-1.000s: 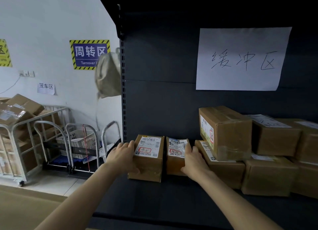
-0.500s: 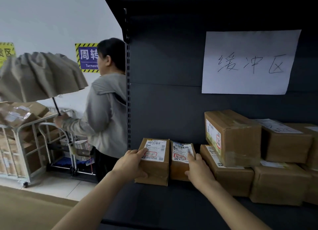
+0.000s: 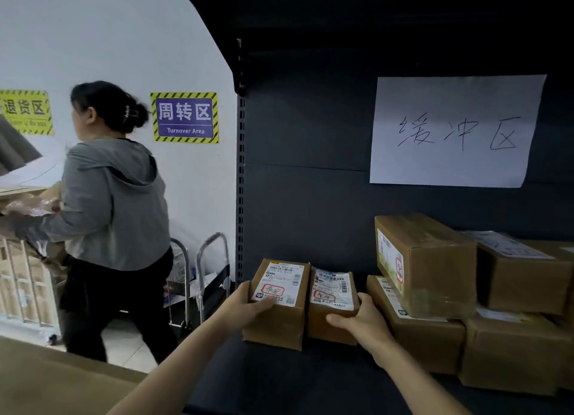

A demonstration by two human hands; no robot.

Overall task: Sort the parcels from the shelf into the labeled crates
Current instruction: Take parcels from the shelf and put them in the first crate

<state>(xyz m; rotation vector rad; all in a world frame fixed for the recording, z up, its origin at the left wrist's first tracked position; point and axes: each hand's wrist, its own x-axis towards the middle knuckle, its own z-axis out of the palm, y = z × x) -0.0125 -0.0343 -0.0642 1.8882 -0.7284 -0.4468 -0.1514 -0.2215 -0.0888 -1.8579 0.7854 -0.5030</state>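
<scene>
Parcels [image 3: 276,321] stand touching, gripped between left hand [image 3: 245,306] and right hand [image 3: 363,321]

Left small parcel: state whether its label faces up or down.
Up. The left small parcel shows its white, red-stamped label on top, beside the left hand.

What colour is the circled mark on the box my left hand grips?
Red, on the white label of the small brown cardboard box; head view.

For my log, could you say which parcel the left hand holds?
The leftmost small parcel; the left hand grips its left edge, while the right hand holds its narrower neighbour.
</scene>
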